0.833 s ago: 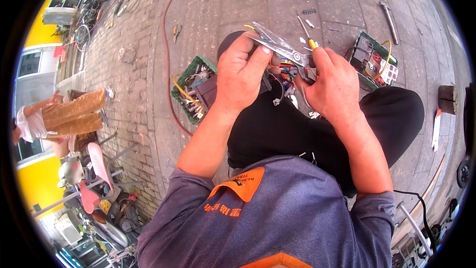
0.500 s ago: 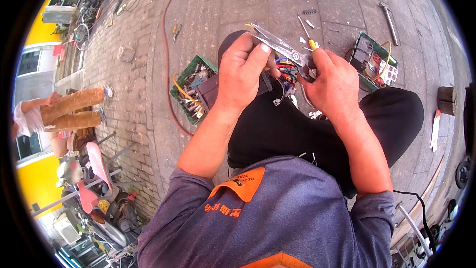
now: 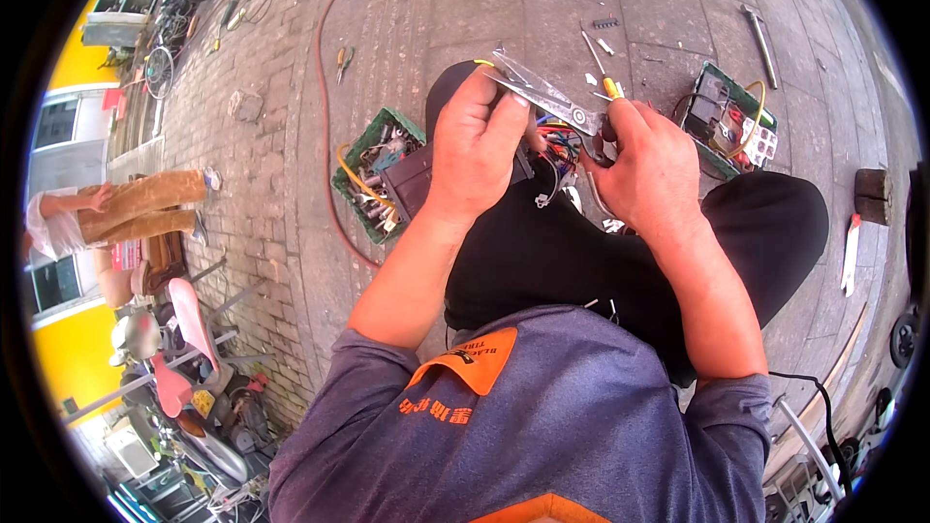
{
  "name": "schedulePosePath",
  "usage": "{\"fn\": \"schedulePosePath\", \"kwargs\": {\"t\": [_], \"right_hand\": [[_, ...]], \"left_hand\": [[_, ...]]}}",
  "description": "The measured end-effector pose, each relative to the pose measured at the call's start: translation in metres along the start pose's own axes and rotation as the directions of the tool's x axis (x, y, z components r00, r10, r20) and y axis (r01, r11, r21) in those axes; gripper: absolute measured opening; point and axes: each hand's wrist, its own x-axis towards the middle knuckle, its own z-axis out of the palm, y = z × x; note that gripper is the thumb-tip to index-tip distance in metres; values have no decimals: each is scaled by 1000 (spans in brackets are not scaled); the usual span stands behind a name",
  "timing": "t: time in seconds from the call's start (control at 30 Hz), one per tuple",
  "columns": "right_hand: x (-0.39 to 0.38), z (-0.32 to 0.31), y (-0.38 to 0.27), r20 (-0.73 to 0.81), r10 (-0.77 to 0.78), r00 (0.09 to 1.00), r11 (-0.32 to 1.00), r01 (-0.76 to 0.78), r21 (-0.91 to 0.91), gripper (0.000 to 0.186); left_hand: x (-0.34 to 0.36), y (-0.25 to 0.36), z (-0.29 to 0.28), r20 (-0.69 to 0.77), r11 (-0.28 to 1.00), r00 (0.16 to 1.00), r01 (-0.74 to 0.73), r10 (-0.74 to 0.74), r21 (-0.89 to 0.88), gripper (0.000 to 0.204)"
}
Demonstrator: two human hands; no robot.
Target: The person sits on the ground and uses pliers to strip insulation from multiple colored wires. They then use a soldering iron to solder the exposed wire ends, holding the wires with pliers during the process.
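Two hands (image 3: 562, 150) raised together, scissors (image 3: 544, 95) gripped between them, blades pointing left

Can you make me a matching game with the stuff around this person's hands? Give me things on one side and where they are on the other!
Things:
1. scissors
2. green tray of parts
3. red cable
4. screwdriver with the yellow handle

Places:
A. lying on the paving beyond the hands
B. on the ground by the person's left knee
C. snaking in a long line across the paving
D. between the left hand and right hand

Pairs: 1-D, 2-B, 3-C, 4-A
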Motion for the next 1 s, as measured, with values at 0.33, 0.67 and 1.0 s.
{"fn": "schedulePosePath", "kwargs": {"t": [0.33,0.67,1.0], "right_hand": [[4,-7,-3,161,44,986,985,-70,159,31],[6,-9,-10,184,68,981,973,-106,204,36],[5,-22,-4,599,116,792,693,-497,523,38]], "left_hand": [[4,2,-8,40,990,997,75,-70,-121,18],[2,4,-9,77,979,995,70,-56,-191,17],[3,2,-8,40,975,997,70,-63,-212,17]]}}
